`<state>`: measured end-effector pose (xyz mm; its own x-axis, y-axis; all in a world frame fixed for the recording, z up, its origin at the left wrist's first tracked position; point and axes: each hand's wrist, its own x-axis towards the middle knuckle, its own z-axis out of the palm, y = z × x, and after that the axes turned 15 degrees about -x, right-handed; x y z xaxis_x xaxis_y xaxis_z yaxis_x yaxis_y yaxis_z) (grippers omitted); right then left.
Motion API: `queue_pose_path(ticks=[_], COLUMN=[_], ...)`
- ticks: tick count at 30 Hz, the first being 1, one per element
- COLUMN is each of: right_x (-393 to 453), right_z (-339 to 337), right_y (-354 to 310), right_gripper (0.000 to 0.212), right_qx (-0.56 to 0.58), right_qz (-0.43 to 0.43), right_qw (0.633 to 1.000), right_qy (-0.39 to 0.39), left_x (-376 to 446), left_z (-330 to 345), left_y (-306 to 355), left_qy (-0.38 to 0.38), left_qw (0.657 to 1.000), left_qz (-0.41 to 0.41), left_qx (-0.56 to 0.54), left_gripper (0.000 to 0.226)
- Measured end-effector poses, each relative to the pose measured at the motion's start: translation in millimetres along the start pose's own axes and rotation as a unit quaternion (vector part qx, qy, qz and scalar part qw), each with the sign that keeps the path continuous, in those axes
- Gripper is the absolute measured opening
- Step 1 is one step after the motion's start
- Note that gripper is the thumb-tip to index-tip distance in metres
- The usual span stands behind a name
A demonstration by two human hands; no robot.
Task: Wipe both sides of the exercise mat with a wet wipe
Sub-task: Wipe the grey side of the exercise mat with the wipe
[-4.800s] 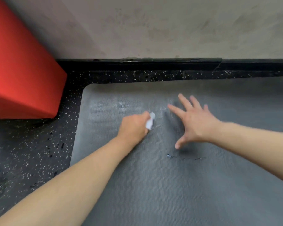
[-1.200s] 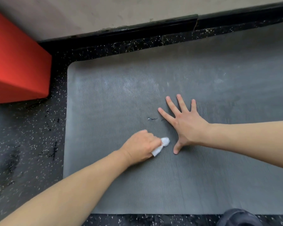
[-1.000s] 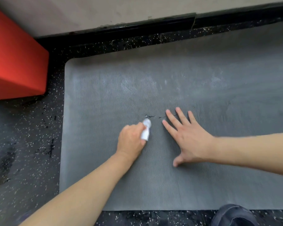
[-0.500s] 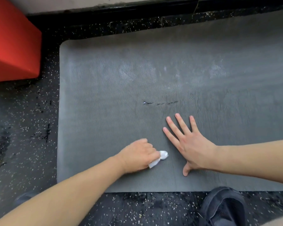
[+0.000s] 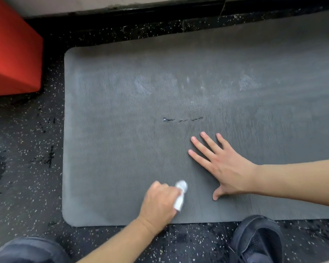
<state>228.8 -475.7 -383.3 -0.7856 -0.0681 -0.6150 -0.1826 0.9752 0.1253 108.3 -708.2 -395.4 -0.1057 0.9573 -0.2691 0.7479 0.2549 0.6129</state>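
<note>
Two hands on a ribbed grey mat (image 5: 112, 149).
Left hand (image 5: 160, 204) grips a crumpled white wipe (image 5: 180, 194) beside the flat, spread right hand (image 5: 224, 168); since half a second ago, the wipe points away from the body.

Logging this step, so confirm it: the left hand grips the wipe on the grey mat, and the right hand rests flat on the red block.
One thing is wrong. The head view shows the right hand flat on the mat, not the red block. The left hand does grip the wipe on the mat.
</note>
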Motion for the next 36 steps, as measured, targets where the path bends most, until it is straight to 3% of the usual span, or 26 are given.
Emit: queue_pose_path(ticks=[3, 5, 7, 9, 10, 12, 14, 16, 19, 20, 21, 23, 24, 25, 28, 30, 31, 33, 34, 36], right_x=[3.7, 11.8, 21.6, 30.2, 33.3, 37.4, 39.9, 40.2, 40.4, 40.3, 40.1, 38.9, 38.3, 37.7, 35.6, 34.3, 34.0, 35.9, 38.2, 45.5], right_z=[-5.3, -11.6, -17.6, -21.1, -21.5, -18.8, -16.2, -15.7, -15.0, -14.9, -15.0, -15.9, -16.6, -17.1, -17.2, -19.1, -21.2, -26.6, -29.9, -37.8], right_y=[30.4, 55.9, 76.4, 87.5, 89.1, 86.1, 81.4, 79.7, 79.9, 80.1, 80.5, 79.5, 79.4, 79.4, 81.3, 85.1, 88.4, 97.4, 104.0, 120.7], right_gripper=[0.138, 0.126, 0.129, 0.149, 0.157, 0.167, 0.170, 0.171, 0.171, 0.171, 0.172, 0.171, 0.171, 0.170, 0.168, 0.165, 0.163, 0.157, 0.154, 0.155], right_qx=[-0.009, 0.011, 0.037, 0.033, 0.026, 0.002, -0.012, -0.006, 0.003, 0.003, 0.003, 0.002, -0.001, -0.003, -0.001, 0.004, 0.005, 0.017, 0.035, 0.065], right_qz=[-0.044, -0.053, -0.023, 0.023, 0.039, 0.057, 0.064, 0.069, 0.071, 0.071, 0.071, 0.073, 0.075, 0.076, 0.072, 0.063, 0.062, 0.078, 0.094, 0.131], right_qw=[0.998, 0.994, 0.994, 0.998, 0.999, 0.998, 0.998, 0.998, 0.997, 0.997, 0.997, 0.997, 0.997, 0.997, 0.997, 0.998, 0.998, 0.995, 0.992, 0.987], right_qy=[0.043, 0.094, 0.100, 0.046, 0.014, -0.016, -0.013, -0.005, 0.004, 0.005, 0.004, 0.002, 0.003, 0.003, 0.006, 0.010, 0.019, 0.058, 0.074, 0.067], left_x=[-8.9, 3.6, 22.5, 38.0, 39.7, 26.0, 17.5, 32.8, 63.7, 66.7, 63.3, 52.5, 55.1, 65.2, 114.0, 125.5, 124.8, 118.4, 121.3, 141.5], left_z=[32.5, 29.5, 13.9, 0.6, 2.0, 13.8, 22.0, 14.6, -6.9, -8.1, -5.5, 5.4, 4.5, -3.5, -39.0, -50.3, -46.5, -36.3, -38.4, -60.4], left_y=[26.5, 17.9, 2.5, -2.0, 5.1, 31.3, 39.9, 22.5, -6.6, -4.5, 5.8, 23.5, 18.7, 9.2, -29.9, -36.3, -28.4, -10.6, -13.7, -32.9], left_qy=[-0.128, -0.159, -0.083, -0.018, -0.026, -0.136, -0.237, -0.188, 0.008, 0.023, -0.008, -0.135, -0.163, -0.146, 0.084, 0.153, 0.118, -0.010, -0.039, 0.020], left_qw=[0.983, 0.970, 0.989, 0.999, 0.999, 0.985, 0.943, 0.954, 0.998, 0.999, 0.998, 0.970, 0.952, 0.952, 0.990, 0.986, 0.992, 0.982, 0.967, 0.977], left_qz=[0.125, 0.174, 0.108, 0.025, 0.015, 0.097, 0.218, 0.200, 0.056, 0.041, 0.054, 0.194, 0.246, 0.247, 0.074, 0.006, 0.023, 0.171, 0.237, 0.191], left_qx=[0.036, 0.057, 0.054, 0.014, 0.016, 0.039, 0.087, 0.123, 0.013, 0.004, 0.007, 0.060, 0.084, 0.100, 0.087, 0.059, 0.048, 0.080, 0.088, 0.096], left_gripper=[0.008, 0.023, 0.035, 0.025, 0.020, 0.013, 0.009, 0.009, 0.015, 0.012, 0.010, 0.009, 0.009, 0.010, 0.007, 0.012, 0.011, 0.006, 0.006, 0.006])
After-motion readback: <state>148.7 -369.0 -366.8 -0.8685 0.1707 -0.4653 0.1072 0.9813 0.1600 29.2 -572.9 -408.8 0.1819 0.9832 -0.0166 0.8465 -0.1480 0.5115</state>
